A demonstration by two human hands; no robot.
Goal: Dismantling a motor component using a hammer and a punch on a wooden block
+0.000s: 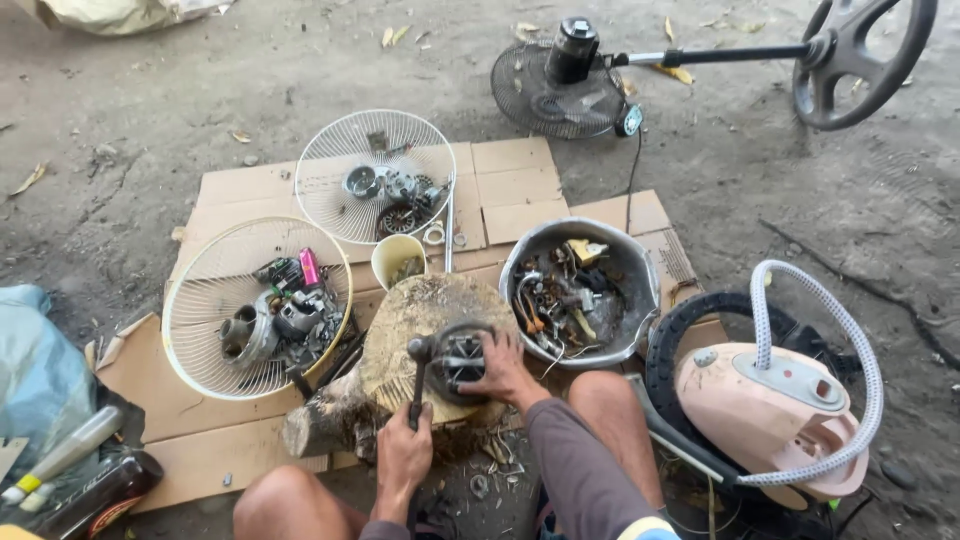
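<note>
My one head view: looks steeply down, close above wood stump (425,330) (centre frame), ground stretching beyond it.

Under your right hand (503,372) the small motor (461,358) shows dull grey metal, and it rests on a rough, pitted wooden stump (420,315). Your left hand (403,455) grips a hammer (417,385) with a dark, matt handle and head. Flattened brown cardboard (520,185), matt and scuffed, covers the gritty concrete ground (150,110). The two fan guards (215,290) are thin white-coated wire. The dented metal bowl (640,275) has a worn sheen and holds rusty scrap. Beside you, the pink appliance (770,400) is smooth plastic with a ribbed grey hose (850,340).
</note>
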